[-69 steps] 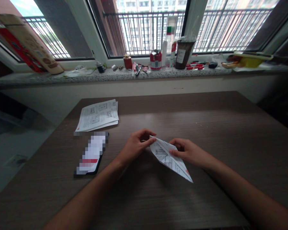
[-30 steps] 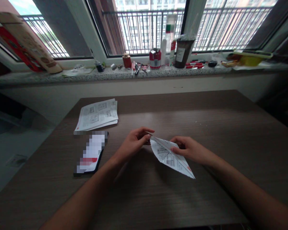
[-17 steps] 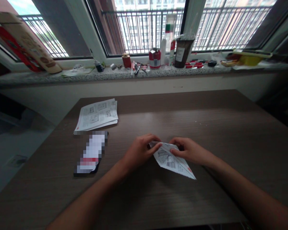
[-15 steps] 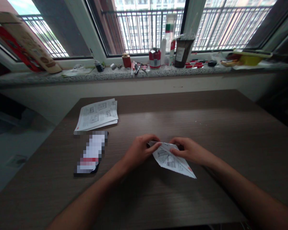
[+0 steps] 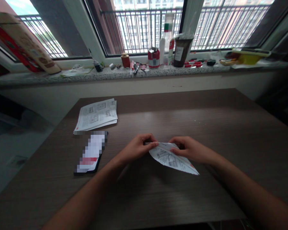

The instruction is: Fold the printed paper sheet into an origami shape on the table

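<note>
A folded sheet of printed paper [image 5: 169, 156] is held between my two hands, a little above the brown table. It narrows to a point towards the lower right. My left hand [image 5: 142, 145] pinches its upper left corner, the thumb on top and the fingers behind. My right hand [image 5: 186, 148] grips the upper right edge, with the thumb pressed on the printed face and the fingers hidden underneath. Left of my hands lies a phone [image 5: 92, 153] with its screen blurred out. Behind the phone rests a small stack of printed sheets [image 5: 97, 114].
The wooden table [image 5: 220, 118] reaches a wall below a stone windowsill [image 5: 86, 76]. On the sill stand a red can [image 5: 154, 58], a dark drink cup [image 5: 182, 51], a clear bottle [image 5: 166, 41], red-handled tools [image 5: 194, 64], a yellow container [image 5: 251, 58] and a tall leaning package [image 5: 26, 44].
My left hand has shifted slightly left with its corner of the paper. The paper's pointed end has swung a little up and right. My right hand stays almost in place.
</note>
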`<state>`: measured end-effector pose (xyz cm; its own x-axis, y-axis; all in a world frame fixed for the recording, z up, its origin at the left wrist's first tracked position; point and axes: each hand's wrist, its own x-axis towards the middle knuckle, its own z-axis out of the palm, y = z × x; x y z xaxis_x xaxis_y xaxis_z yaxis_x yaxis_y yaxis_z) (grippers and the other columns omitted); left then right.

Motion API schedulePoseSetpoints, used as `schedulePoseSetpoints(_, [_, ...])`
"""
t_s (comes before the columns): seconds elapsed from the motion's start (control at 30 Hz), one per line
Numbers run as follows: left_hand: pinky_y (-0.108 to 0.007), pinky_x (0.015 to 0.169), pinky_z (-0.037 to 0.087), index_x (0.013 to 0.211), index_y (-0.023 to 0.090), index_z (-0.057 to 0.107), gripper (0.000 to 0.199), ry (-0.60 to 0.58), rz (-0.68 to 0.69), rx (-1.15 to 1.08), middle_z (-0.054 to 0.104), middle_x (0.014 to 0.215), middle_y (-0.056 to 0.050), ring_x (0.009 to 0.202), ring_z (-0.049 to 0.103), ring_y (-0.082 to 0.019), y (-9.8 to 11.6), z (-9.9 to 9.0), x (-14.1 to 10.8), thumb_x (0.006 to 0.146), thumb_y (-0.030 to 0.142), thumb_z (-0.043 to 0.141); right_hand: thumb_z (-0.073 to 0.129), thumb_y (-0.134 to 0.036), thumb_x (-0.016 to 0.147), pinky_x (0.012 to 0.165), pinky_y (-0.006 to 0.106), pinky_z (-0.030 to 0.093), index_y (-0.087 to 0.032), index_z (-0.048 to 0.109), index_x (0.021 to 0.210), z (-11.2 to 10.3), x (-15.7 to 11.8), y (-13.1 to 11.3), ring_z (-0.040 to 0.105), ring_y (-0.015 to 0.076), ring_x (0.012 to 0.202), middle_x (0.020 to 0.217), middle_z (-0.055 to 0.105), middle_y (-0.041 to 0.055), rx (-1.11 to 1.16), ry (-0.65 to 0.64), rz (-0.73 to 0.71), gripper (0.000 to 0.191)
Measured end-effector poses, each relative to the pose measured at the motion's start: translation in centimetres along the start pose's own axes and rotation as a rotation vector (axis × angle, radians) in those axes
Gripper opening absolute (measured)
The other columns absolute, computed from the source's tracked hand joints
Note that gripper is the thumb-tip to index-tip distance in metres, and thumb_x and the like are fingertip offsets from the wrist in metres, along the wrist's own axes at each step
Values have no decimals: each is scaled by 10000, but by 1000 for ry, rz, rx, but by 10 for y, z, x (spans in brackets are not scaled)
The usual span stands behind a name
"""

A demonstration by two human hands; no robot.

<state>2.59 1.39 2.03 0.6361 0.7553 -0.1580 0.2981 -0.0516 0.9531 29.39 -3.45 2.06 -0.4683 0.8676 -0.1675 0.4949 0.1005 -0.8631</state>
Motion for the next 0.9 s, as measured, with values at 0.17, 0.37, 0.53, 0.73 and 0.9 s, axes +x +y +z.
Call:
schedulePoseSetpoints(0.17, [-269, 722, 512, 1028, 132, 784, 346, -39, -93, -91, 764, 940, -87, 823, 672, -186, -1, -5, 0, 920, 455, 725, 627, -333, 974, 616, 274, 430, -184, 730, 1115, -3, 0, 0, 604, 162, 754, 933, 722, 41, -17, -27, -7, 229])
schedulePoseSetpoints(0.37, [-298, 824, 533, 1239, 161, 750, 362, -48, -54, -123, 781, 1099, -105, 921, 707, -193, -3, -10, 0, 944, 366, 715, 627, -329, 976, 628, 278, 445, -189, 731, 1131, -3, 2, 12, 616, 165, 766, 950, 734, 49, -41, -7, -25, 234])
schedulePoseSetpoints(0.53, [-291, 767, 541, 1251, 154, 726, 336, -57, 4, -81, 778, 1029, -89, 880, 708, -187, 0, -9, 0, 964, 316, 661, 623, -333, 976, 635, 280, 458, -189, 729, 1162, -4, 2, 13, 630, 167, 775, 987, 749, 60, -23, -23, -7, 258])
schedulePoseSetpoints(0.73, [-280, 802, 507, 1074, 197, 765, 195, 80, 189, 340, 774, 1021, -35, 915, 706, -175, 9, 7, -3, 964, 191, 605, 637, -319, 953, 592, 271, 427, -181, 750, 1090, -1, 2, 4, 604, 155, 713, 901, 738, 44, -83, -15, 15, 225])
schedulePoseSetpoints(0.9, [-289, 749, 496, 994, 189, 767, 195, 91, 201, 482, 768, 969, -50, 864, 701, -191, 12, 20, -4, 1000, 331, 633, 657, -354, 950, 587, 263, 430, -194, 750, 1076, 3, 4, 8, 604, 154, 714, 875, 729, 39, -54, -4, 3, 224])
